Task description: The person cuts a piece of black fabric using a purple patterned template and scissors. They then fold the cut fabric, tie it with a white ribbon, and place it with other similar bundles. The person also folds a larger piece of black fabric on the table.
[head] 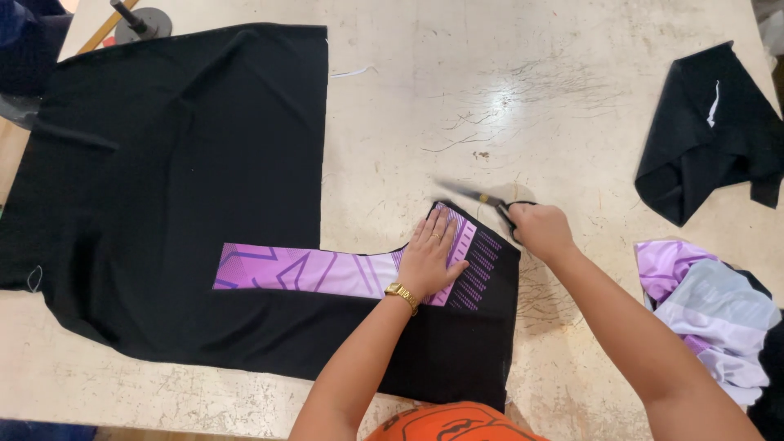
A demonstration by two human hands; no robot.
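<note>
Here, left hand flat on purple strip, long axis left-right; right hand grasping scissors, blades pointing left.

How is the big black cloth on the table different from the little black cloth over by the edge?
The big black cloth lies spread flat, while the little black cloth sits crumpled in folds. The big black cloth has a purple patterned strip on it, pressed by the left hand; the little black cloth has only a small white mark. The right hand works scissors at the big one; nobody touches the little one. Both are black and rest on the table.
</note>
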